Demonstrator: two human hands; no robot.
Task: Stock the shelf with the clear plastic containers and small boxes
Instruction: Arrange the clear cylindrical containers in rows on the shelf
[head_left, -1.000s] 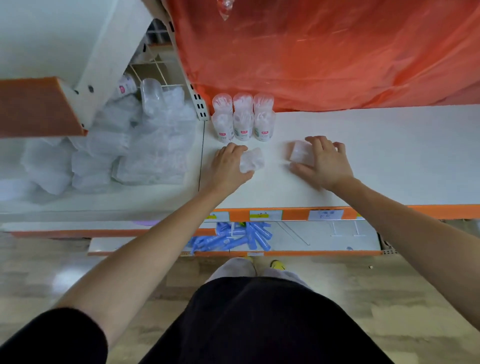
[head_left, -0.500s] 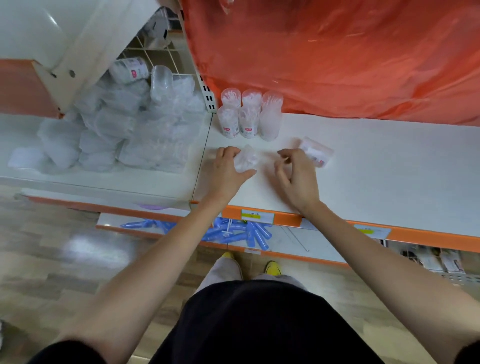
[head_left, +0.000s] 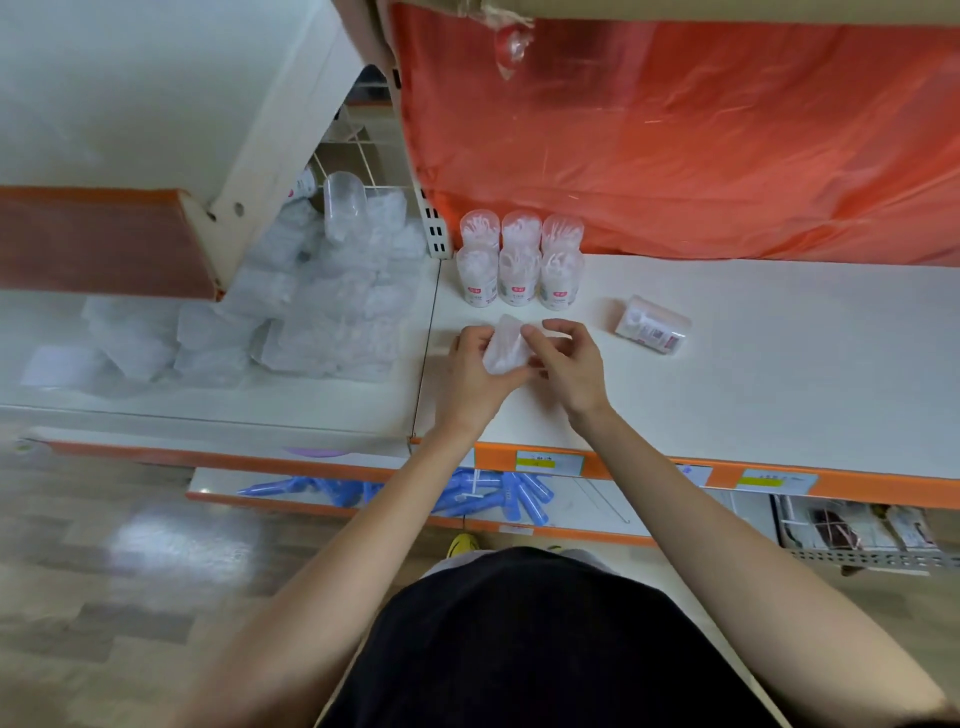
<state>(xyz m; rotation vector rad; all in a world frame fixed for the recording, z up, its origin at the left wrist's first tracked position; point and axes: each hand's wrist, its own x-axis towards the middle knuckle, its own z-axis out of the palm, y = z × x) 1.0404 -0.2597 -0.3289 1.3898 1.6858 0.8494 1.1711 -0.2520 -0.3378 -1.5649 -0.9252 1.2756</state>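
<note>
just in front of the six upright clear plastic cylinder containers (head_left: 519, 267), left hand (head_left: 475, 371) and right hand (head_left: 569, 366) both pinch one small clear plastic box (head_left: 503, 349), fingers curled; another box (head_left: 652, 325) lies to their right.

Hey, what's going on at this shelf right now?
A person is stocking a white shelf. The left hand and the right hand together hold one small clear container, just in front of six upright clear tubs that stand in two rows at the back. A small box lies on its side to the right, untouched. A pile of clear packs sits on the neighbouring section to the left.
</note>
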